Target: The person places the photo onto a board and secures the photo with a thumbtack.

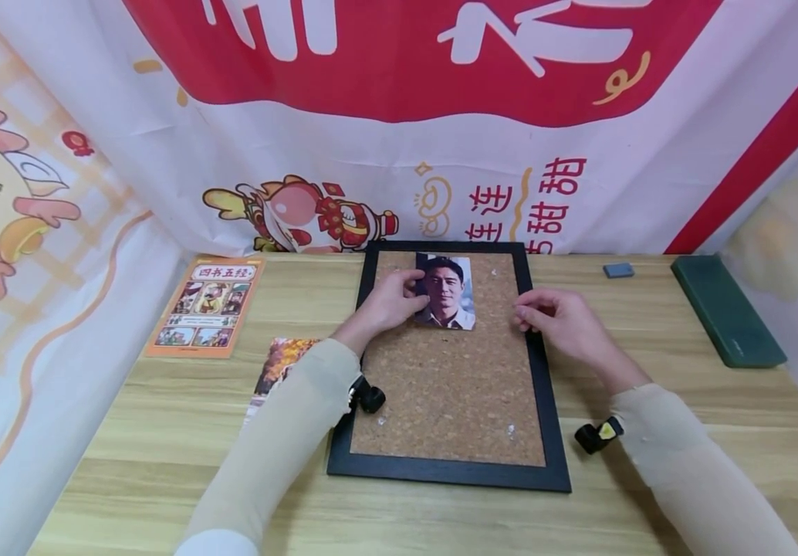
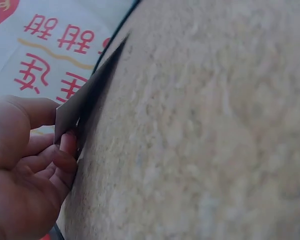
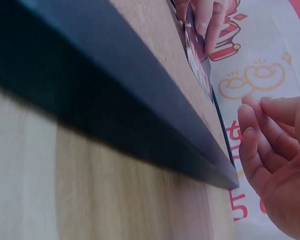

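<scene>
A cork board (image 1: 451, 386) in a black frame (image 1: 552, 417) lies flat on the wooden table. A portrait photo (image 1: 446, 293) rests on the cork near the board's top edge. My left hand (image 1: 388, 301) pinches the photo's left edge. In the left wrist view, the left hand (image 2: 30, 165) has fingers under the slightly lifted photo (image 2: 85, 100) above the cork (image 2: 200, 140). My right hand (image 1: 552, 316) hovers at the frame's right side with its fingertips pressed together. In the right wrist view, nothing shows between the right hand's (image 3: 275, 150) fingers; beyond them are the frame (image 3: 115, 100) and photo (image 3: 197, 55).
Small clear pins (image 1: 510, 428) lie loose on the cork. An orange booklet (image 1: 206, 305) and a colourful leaflet (image 1: 277, 367) sit left of the board. A grey block (image 1: 618, 269) and a dark green case (image 1: 727, 309) lie at the right. Printed banners hang behind and beside the table.
</scene>
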A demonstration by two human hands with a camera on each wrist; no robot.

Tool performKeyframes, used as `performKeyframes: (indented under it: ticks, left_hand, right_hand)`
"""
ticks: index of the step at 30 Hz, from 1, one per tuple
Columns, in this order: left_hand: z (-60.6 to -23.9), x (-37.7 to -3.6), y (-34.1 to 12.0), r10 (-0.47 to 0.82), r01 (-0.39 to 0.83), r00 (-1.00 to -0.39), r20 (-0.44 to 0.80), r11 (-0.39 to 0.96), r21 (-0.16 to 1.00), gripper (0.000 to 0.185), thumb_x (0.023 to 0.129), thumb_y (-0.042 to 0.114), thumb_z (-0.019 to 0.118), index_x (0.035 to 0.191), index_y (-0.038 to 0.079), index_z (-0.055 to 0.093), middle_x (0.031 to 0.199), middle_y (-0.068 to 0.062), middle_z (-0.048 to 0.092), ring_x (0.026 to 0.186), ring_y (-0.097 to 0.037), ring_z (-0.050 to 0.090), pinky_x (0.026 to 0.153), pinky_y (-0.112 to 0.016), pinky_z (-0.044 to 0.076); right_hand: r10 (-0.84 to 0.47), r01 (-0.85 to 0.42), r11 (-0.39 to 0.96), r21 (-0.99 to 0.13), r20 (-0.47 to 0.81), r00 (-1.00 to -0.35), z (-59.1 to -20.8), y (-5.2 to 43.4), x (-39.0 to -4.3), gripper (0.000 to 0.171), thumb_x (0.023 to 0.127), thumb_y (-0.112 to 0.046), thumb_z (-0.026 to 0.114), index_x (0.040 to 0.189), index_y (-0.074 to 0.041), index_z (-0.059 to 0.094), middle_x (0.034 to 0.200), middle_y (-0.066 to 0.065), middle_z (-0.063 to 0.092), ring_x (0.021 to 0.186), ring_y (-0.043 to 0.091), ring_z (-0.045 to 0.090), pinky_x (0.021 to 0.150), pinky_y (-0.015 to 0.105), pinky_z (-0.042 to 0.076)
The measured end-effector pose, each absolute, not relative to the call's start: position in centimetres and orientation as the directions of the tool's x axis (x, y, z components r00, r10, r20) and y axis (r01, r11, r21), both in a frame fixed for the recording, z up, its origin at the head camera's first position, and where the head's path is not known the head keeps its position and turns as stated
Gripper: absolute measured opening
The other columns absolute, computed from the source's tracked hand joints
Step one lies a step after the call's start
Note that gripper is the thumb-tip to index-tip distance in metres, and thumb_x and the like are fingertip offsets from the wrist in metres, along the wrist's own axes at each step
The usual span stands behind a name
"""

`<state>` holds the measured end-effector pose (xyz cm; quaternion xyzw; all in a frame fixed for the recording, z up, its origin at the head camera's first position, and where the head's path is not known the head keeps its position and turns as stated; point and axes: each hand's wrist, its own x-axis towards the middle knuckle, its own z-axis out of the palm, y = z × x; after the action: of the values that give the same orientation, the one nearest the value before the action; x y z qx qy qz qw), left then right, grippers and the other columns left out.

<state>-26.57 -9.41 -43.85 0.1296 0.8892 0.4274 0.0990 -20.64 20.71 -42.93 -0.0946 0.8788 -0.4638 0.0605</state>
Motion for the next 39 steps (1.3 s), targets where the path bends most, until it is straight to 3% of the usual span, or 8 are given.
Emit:
performKeyframes:
  ticks: [9,15,26,39]
  left_hand:
    - [-43.4,-27.0,-8.7,0.345,0.199,-0.936,-0.073,0.688,0.698,0.051,0.089,0.020,0.065,0.135,0.004,0.050,0.091,-0.007,0.063,0.075,-0.015,0.058,0.067,-0.027,0.047]
    - [-43.5,-27.3,-8.8,0.352,0.193,-0.931,-0.096,0.700,0.688,0.051,0.089,0.021,0.064,0.135,0.005,0.050,0.086,-0.006,0.061,0.072,-0.015,0.056,0.064,-0.026,0.044]
    - [-44.0,-27.7,-8.9,0.362,0.212,-0.928,-0.084,0.703,0.679,0.050,0.088,0.022,0.065,0.134,0.005,0.051,0.087,-0.004,0.058,0.073,-0.016,0.054,0.065,-0.027,0.043]
    - [-44.1,-27.6,-8.8,0.374,0.218,-0.923,-0.089,0.700,0.680,0.051,0.089,0.021,0.065,0.134,0.004,0.050,0.085,-0.005,0.059,0.073,-0.016,0.055,0.063,-0.027,0.044]
  right_hand:
    - [-0.217,-0.010,0.520,-0.854,-0.121,-0.969,-42.5,18.6,-22.7,0.022,0.095,-0.024,0.059,0.108,-0.007,0.065,0.092,0.008,0.071,0.082,0.020,0.067,0.073,0.035,0.056]
    - [-0.203,0.128,0.400,-0.908,-0.224,-0.953,-42.5,16.9,-25.0,0.026,0.095,-0.017,0.058,0.115,-0.001,0.061,0.099,0.016,0.069,0.084,0.023,0.068,0.075,0.038,0.056]
    - [-0.214,0.142,0.242,-0.960,-0.195,-0.957,-42.6,13.7,-29.1,0.027,0.094,-0.007,0.057,0.116,0.010,0.058,0.098,0.029,0.066,0.074,0.025,0.067,0.065,0.036,0.057]
    - [-0.176,0.187,0.398,-0.898,-0.275,-0.945,-43.4,11.2,-32.6,0.021,0.098,-0.009,0.052,0.114,0.002,0.059,0.094,0.018,0.069,0.075,0.023,0.068,0.069,0.036,0.057]
